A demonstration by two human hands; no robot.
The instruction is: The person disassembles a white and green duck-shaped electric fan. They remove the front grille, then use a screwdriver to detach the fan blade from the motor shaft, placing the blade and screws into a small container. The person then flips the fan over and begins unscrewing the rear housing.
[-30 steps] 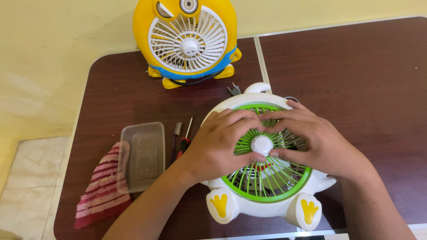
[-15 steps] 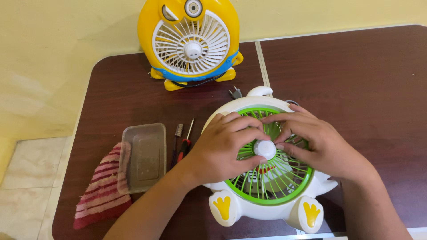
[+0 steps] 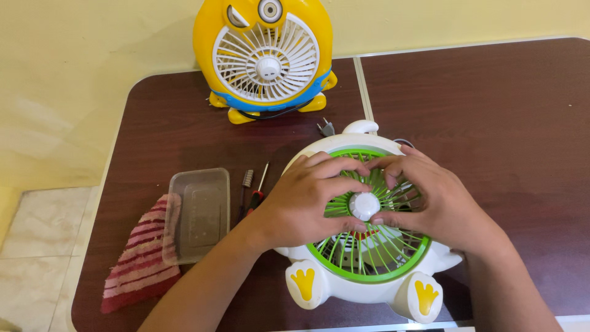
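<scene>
A white toy-shaped fan (image 3: 362, 215) lies on its back near the front edge of the dark brown table (image 3: 491, 104), its green grille (image 3: 369, 246) facing up and two white feet with yellow prints at 6 o'clock. At the grille's middle sits a round white hub cap (image 3: 365, 205). Both hands press on the grille around that cap: the left hand (image 3: 307, 200) covers the 9 o'clock side, fingers curled into the ribs and thumb against the cap; the right hand (image 3: 430, 203) covers the 3 o'clock side likewise. Neither hand is closed around anything loose; the fingers are hooked onto the ribs.

To work the grille well, I judge that pressure should stay even on both sides, with fingertips on the thicker ribs near the hub so the thin spokes do not bend.

At 9 o'clock lie a small screwdriver (image 3: 257, 192), a brush (image 3: 246, 181), a clear plastic tray (image 3: 196, 215) and a striped cloth (image 3: 138, 258). At 12 o'clock lies a plug (image 3: 326, 128); farther back stands a yellow fan (image 3: 264, 55).
</scene>
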